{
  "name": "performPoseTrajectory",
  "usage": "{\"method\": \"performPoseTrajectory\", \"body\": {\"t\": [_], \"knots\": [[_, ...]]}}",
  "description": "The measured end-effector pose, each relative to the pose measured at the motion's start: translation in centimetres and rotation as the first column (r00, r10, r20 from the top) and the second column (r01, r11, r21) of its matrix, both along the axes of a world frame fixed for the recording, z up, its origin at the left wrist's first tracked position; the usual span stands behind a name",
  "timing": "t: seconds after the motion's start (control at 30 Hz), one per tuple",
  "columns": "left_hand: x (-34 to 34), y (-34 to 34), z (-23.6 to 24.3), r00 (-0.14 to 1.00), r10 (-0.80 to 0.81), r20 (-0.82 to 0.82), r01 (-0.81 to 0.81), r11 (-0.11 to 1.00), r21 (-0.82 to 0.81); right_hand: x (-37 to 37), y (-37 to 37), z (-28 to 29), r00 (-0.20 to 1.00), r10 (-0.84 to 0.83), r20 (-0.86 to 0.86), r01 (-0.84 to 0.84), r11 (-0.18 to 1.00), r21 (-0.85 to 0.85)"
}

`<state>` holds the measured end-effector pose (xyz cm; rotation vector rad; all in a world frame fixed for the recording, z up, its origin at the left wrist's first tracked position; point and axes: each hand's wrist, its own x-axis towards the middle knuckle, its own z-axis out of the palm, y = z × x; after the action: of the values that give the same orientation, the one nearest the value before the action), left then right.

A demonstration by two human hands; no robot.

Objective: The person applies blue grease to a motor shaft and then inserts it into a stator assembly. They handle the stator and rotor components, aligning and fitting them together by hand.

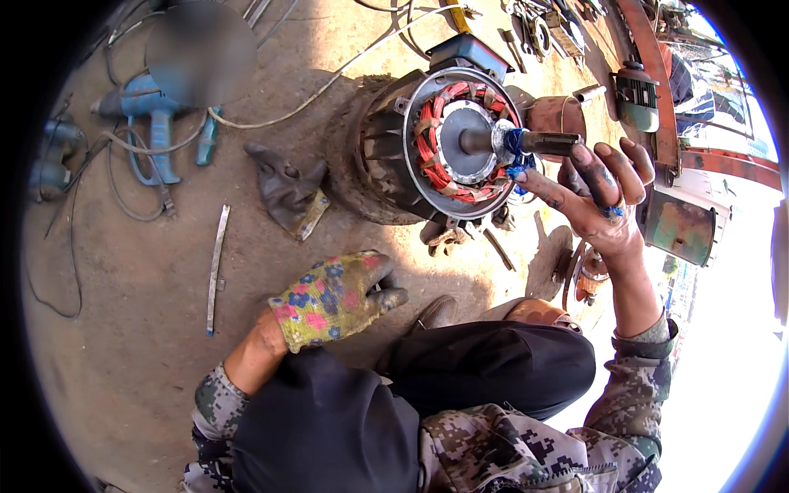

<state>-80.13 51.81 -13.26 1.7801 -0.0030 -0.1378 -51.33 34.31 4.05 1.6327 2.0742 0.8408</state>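
An electric motor (385, 152) lies on its side on the ground with its end open. Inside its round rim is a ring of red windings (428, 135), and a metal shaft (555, 144) sticks out from the middle. Blue grease (515, 141) is smeared around the bearing on the shaft. My bare right hand (604, 185) is beside the shaft, fingers spread and dirty, with blue grease on them; the index fingertip meets the greased bearing. Over my knee hovers my left hand (337, 300) in a flowered glove with dark fingertips, thumb apart from the fingers, holding nothing.
A dark glove (288, 185) lies left of the motor, near a thin strip (217, 271). Farther left are a blue power tool (152, 123) and cables. Hand tools (534, 33) lie beyond. A small green motor (637, 99) and a rusty metal box (682, 222) stand at right.
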Motion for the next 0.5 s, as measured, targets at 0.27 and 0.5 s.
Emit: {"method": "performPoseTrajectory", "body": {"t": [0.27,0.5], "knots": [[-0.7,-0.1,1.0,0.999,0.002,-0.032,0.0,0.998,0.067,0.8,-1.0,-2.8,0.998,0.036,-0.048,-0.027,0.985,0.17],[0.0,-0.6,1.3,0.989,-0.039,-0.146,0.055,0.993,0.104,2.3,-1.1,-5.6,0.999,-0.042,-0.001,0.04,0.951,0.307]]}}
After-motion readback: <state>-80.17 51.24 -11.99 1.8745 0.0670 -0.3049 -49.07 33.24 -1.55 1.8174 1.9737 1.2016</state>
